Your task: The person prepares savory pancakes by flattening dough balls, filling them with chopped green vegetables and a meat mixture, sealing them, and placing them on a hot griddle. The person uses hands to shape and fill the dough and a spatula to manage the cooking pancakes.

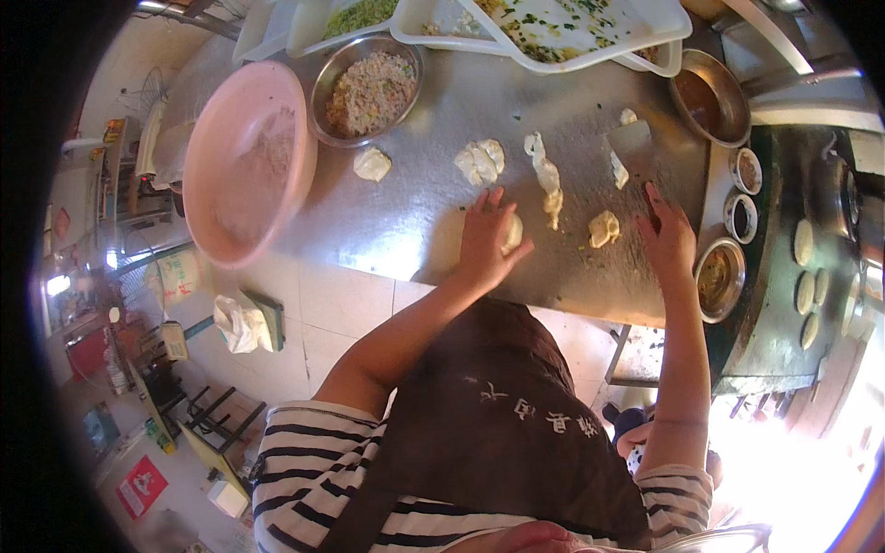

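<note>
My left hand is cupped over a pale dough piece at the near side of the metal worktable; part of the dough shows between thumb and fingers. To the right, my right hand hovers over or rests on the table, fingers apart and holding nothing. Just beyond its fingertips lies a metal dough scraper, with a dough strip beside it. Between the hands sit a small dough lump and a long twisted dough strip. Farther off are a folded dough mass and a round dough ball.
At left stand a pink basin with white powder and a steel bowl of filling. White plastic trays line the back. Sauce bowls edge the right side, next to a griddle bearing several flat dough pieces. Another person is behind, lower right.
</note>
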Motion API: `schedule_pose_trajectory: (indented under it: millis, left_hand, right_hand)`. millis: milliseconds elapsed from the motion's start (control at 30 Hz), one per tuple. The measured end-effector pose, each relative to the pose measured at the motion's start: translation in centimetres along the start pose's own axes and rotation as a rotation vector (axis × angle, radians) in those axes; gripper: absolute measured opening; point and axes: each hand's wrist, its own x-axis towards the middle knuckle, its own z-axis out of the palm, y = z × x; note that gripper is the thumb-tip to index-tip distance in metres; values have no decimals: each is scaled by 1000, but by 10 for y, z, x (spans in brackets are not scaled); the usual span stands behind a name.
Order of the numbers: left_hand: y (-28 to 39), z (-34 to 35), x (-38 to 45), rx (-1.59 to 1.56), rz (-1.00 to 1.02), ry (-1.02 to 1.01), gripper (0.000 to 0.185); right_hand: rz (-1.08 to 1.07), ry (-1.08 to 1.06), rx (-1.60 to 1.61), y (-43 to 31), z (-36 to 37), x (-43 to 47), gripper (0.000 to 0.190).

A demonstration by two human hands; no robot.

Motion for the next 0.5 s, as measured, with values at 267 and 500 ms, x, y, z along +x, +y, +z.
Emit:
schedule_pose_trajectory:
  millis: [267,500]
  left_hand:
    - [-4,12,45,466,234,-467,55]
    - [1,6,-35,235,311,-384,60]
  right_hand:
    - [-105,123,430,-40,58,-38,38]
    - [-115,-115,658,-102,99,-76,43]
